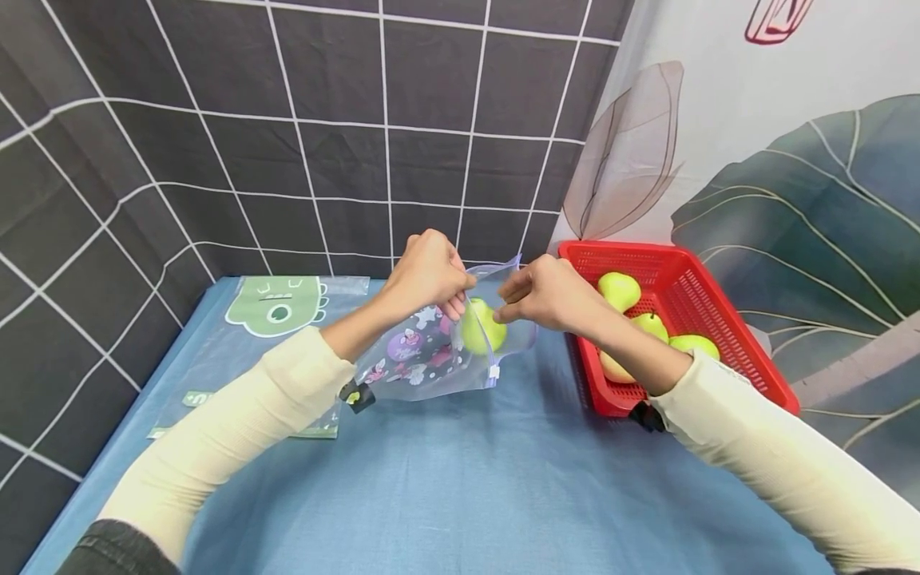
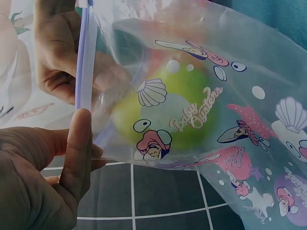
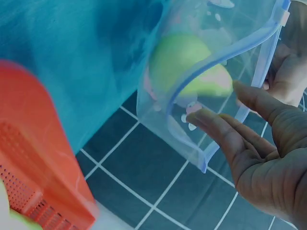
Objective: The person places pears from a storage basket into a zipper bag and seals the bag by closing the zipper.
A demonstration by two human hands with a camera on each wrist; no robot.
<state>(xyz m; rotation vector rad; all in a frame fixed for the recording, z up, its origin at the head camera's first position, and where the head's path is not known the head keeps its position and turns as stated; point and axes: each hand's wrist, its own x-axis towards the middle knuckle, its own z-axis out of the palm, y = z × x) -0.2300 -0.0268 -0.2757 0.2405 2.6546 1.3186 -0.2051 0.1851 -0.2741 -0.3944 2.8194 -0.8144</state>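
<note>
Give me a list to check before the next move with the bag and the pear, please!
1. Bag mouth open: ok, its edges stand apart.
2. Left hand holding the bag's edge: ok.
3. Pear inside the bag: ok, it shows through the plastic.
4. Pear far from the mouth: not ok, it's close to it.
5. Right hand away from the mouth: not ok, its fingertips are there.
6. Other pears in the basket: ok.
</note>
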